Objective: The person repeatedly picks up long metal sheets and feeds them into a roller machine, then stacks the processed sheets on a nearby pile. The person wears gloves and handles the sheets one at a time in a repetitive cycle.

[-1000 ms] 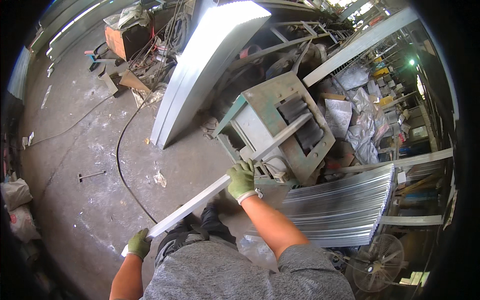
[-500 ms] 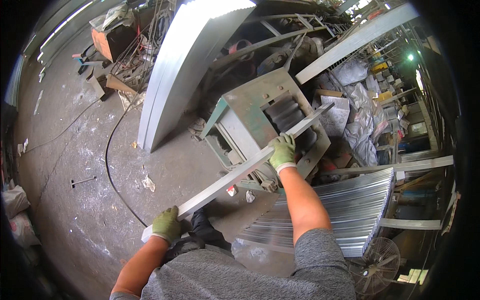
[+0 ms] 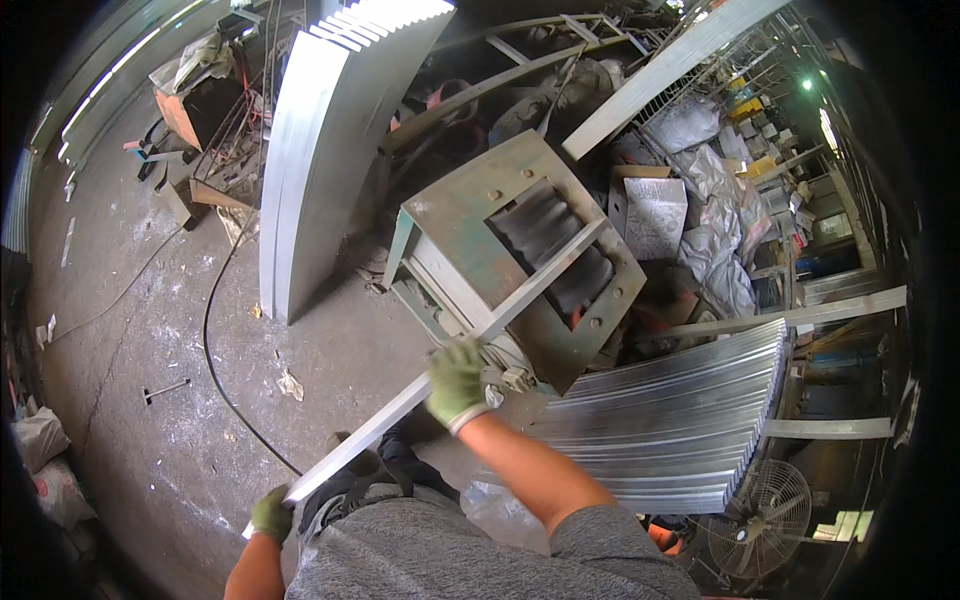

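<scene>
Workshop floor: grey concrete (image 3: 120, 440), dusty and littered, spreading out to the left of both hands.
Metal bar: pale, long and straight (image 3: 375, 429), running in front of the body from one hand past the other.
Long axis: diagonal, from near left to far right; the far end points away over the dark rollers (image 3: 587, 285), and I cannot tell whether it touches them.
Left glove: green (image 3: 271, 514), closed around the bar close to its near end, a short tip showing beyond.
Right glove: green (image 3: 457, 380), laid on the bar farther along, blurred; I cannot tell how tightly its fingers close.
Machine: scuffed, greenish housing (image 3: 450, 240), just beyond the right hand.
Corrugated sheets: silvery stack (image 3: 640, 430), to the right hand's right.
Fan: round wire cage (image 3: 760, 520), past those sheets.
Black cable: curving (image 3: 206, 340), beyond the left hand.
T-shaped tool: lying (image 3: 168, 390) left of that cable.
</scene>
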`<action>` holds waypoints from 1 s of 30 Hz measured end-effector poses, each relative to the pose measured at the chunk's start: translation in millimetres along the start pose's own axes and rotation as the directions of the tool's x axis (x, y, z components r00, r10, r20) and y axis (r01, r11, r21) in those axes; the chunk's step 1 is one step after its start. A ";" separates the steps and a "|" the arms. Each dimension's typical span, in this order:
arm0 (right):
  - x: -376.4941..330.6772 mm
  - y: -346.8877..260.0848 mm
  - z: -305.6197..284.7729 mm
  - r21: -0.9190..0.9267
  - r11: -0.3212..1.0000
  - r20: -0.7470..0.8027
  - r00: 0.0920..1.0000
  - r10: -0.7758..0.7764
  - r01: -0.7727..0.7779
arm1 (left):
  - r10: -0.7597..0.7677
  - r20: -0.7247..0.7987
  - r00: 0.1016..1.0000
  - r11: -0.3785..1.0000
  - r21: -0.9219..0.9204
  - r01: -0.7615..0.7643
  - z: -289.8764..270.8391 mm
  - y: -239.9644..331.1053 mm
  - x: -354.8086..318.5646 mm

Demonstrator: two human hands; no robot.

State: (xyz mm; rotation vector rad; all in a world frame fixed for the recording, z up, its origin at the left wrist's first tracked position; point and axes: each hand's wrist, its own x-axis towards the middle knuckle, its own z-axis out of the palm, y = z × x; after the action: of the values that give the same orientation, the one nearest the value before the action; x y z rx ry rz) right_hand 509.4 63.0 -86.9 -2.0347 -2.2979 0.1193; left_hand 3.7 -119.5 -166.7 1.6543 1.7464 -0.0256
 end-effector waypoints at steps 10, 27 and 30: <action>-24.9 -66.3 12.1 0.273 0.959 -0.129 0.991 -0.037 0.072 | 0.019 -0.137 0.990 0.986 0.166 0.004 -42.4 -64.1 -33.0; 88.0 155.9 -32.4 0.046 0.984 -0.434 0.883 0.177 -0.174 | 0.153 0.311 0.938 0.988 -0.070 -0.138 -74.2 310.7 120.9; 88.0 158.9 -35.2 -0.066 0.990 -0.347 0.933 0.092 -0.122 | 0.152 0.322 0.934 0.988 -0.086 -0.131 -66.6 304.0 118.0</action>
State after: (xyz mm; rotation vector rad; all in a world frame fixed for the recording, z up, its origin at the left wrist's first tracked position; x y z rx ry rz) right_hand 659.2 169.9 -68.5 -2.0277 -2.0119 -0.3124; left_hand 248.2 67.5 -40.2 1.6212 1.3623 -0.1680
